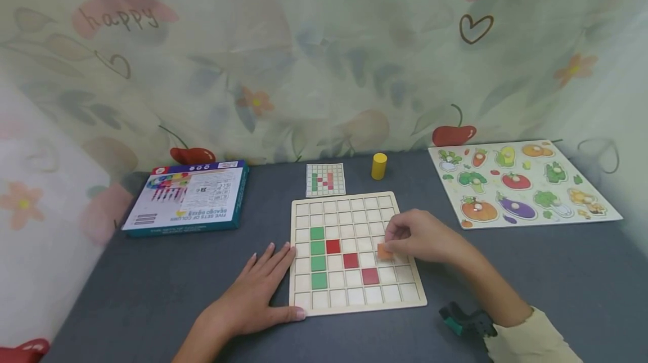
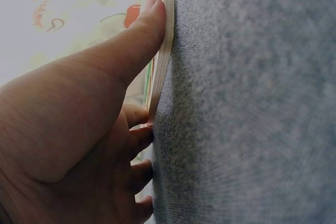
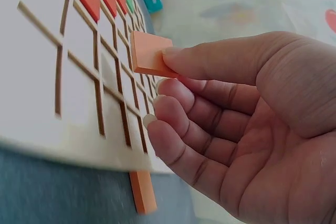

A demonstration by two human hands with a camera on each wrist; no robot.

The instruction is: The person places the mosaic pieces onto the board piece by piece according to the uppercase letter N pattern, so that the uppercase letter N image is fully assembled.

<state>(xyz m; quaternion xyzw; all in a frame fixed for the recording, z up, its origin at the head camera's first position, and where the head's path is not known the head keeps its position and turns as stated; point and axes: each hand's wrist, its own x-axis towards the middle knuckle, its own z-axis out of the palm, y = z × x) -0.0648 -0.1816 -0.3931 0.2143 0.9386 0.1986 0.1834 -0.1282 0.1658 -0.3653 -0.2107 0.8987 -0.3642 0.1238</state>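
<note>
A wooden grid board (image 1: 354, 297) lies on the dark table. Several green square tiles (image 1: 318, 263) form a column on its left side, and three red tiles (image 1: 350, 260) step diagonally down to the right. My right hand (image 1: 422, 236) pinches an orange square tile (image 3: 152, 53) between thumb and index finger over the board's right part, the other fingers curled below. Whether the tile touches the board, I cannot tell. With straight fingers, my left hand (image 1: 253, 295) rests along the board's left edge, its thumb at the front corner. A second orange piece (image 3: 143, 191) lies beyond the board's edge.
Behind the board lies a card (image 1: 325, 180) printed with a coloured grid, and a yellow cylinder (image 1: 378, 166) stands beside it. At left is a flat box (image 1: 187, 200); at right, a vegetable puzzle board (image 1: 521, 183). A patterned cloth (image 1: 324, 70) hangs behind the table.
</note>
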